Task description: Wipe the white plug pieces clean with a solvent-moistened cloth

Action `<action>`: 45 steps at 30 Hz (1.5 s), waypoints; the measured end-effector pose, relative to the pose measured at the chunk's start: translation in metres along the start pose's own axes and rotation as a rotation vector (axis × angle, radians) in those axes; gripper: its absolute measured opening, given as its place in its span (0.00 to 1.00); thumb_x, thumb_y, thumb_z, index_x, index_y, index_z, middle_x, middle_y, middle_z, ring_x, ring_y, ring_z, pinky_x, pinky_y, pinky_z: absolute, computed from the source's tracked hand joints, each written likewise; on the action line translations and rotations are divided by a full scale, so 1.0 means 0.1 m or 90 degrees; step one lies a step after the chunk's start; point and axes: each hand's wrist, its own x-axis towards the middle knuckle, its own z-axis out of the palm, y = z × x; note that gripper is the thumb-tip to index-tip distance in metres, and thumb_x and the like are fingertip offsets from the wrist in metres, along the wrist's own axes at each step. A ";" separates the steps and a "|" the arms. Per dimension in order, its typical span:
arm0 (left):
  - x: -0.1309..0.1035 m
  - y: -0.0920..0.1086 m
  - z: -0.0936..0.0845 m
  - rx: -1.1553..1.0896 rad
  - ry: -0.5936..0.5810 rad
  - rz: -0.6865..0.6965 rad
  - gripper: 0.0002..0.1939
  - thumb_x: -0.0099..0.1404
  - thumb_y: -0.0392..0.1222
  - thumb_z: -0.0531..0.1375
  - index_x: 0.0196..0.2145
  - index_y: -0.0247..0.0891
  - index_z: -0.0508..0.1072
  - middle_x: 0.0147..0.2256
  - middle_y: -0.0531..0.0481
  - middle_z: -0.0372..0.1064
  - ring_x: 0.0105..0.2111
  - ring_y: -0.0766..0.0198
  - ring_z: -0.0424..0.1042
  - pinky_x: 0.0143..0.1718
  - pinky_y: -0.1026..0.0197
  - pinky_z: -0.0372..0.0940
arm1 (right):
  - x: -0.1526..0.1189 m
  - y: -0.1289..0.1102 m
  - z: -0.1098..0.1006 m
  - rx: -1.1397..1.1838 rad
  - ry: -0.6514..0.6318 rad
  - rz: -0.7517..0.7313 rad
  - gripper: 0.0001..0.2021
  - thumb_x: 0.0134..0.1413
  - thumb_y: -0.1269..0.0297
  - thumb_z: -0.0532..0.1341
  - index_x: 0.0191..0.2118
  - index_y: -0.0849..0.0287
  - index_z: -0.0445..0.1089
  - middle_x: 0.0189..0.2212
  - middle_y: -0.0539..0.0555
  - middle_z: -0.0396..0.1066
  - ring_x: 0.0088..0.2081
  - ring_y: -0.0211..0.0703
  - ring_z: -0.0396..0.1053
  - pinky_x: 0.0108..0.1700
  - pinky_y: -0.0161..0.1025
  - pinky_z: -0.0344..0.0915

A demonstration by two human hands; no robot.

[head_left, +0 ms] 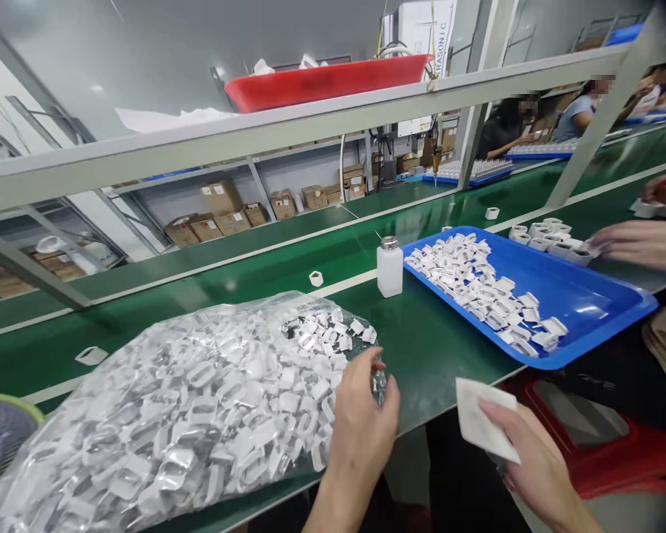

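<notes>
Left hand [360,422] is pinched on a part at the bag [160,422] mouth; a cloth [485,426] is gripped by right hand [533,463]. One part is best lifted clear, singly.

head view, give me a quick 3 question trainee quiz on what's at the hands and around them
1. True or false: the right hand holds a white cloth pad.
2. What is the left hand reaching into?
A. the blue tray
B. the clear bag of white parts
C. the red bin
3. Fill in: the white bottle stands on the green ____, left of the blue tray.

Key: 1 true; 2 B; 3 belt.
</notes>
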 end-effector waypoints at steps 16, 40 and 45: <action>0.70 -0.39 0.35 0.366 0.026 0.148 0.30 0.62 0.18 0.47 0.57 0.39 0.66 0.48 0.40 0.68 0.51 0.49 0.69 0.54 0.46 0.66 | 1.07 -0.03 0.64 0.089 -0.123 -0.024 0.17 0.52 0.47 0.66 0.32 0.57 0.74 0.24 0.51 0.70 0.26 0.45 0.67 0.26 0.40 0.61; 0.80 -0.03 0.84 0.102 -0.173 -0.119 0.08 0.68 0.32 0.50 0.40 0.39 0.68 0.25 0.51 0.74 0.25 0.60 0.78 0.25 0.62 0.68 | 1.12 -0.20 0.68 0.142 -0.225 -0.118 0.14 0.53 0.53 0.68 0.28 0.55 0.67 0.22 0.44 0.62 0.28 0.40 0.57 0.32 0.37 0.55; 0.97 -0.07 0.76 0.269 -0.134 -0.011 0.04 0.68 0.38 0.60 0.39 0.38 0.75 0.44 0.42 0.76 0.45 0.53 0.76 0.46 0.52 0.70 | 1.11 -0.22 0.70 0.143 -0.208 -0.130 0.15 0.53 0.49 0.67 0.30 0.55 0.68 0.24 0.45 0.65 0.29 0.42 0.59 0.34 0.37 0.56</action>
